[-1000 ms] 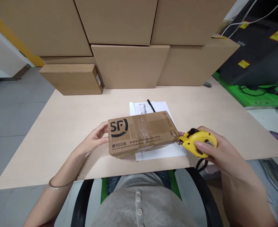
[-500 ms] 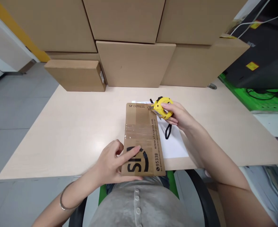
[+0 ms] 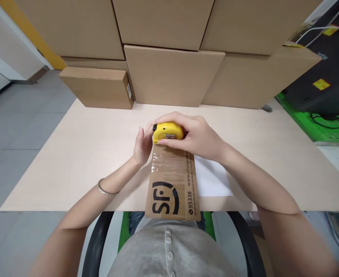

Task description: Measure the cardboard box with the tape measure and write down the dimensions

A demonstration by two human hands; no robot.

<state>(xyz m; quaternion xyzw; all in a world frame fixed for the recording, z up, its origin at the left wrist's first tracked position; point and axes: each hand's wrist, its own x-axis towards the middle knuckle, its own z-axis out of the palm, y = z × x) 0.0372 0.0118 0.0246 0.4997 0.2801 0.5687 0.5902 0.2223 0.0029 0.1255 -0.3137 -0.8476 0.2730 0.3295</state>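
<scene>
1. Centre of the frame: the right hand (image 3: pixel 196 134) holds a yellow tape measure (image 3: pixel 169 131) at the cardboard box's (image 3: pixel 172 173) far end.
2. Just left of centre: the left hand (image 3: pixel 144 146), beside the tape measure; I cannot tell whether it grips anything.
3. Lower centre: the box, printed "SF"; white paper (image 3: pixel 212 179) shows rightward.

Tape measure (image 3: pixel 169 132): yellow plastic, smooth, a bit glossy, black plastic bit at the end. SF carton (image 3: pixel 172 173): brown cardboard, matt, black print, clear film tape (image 3: pixel 158 162) across it, shiny and wrinkled. Paper sheet (image 3: pixel 212 181) white, matt, smooth. Desk (image 3: pixel 100 134) pale wood-look, smooth, low sheen. Stacked boxes (image 3: pixel 172 77) plain matt cardboard. Bangle (image 3: pixel 100 188) thin metal, shiny. Shirt (image 3: pixel 143 254) soft grey cloth, 4 smooth buttons (image 3: pixel 170 255). 2 chair arms (image 3: pixel 96 246) black, smooth, plastic-looking. Floor (image 3: pixel 19 154) smooth grey tile. Black casing (image 3: pixel 310 92) matt, looks plastic.
</scene>
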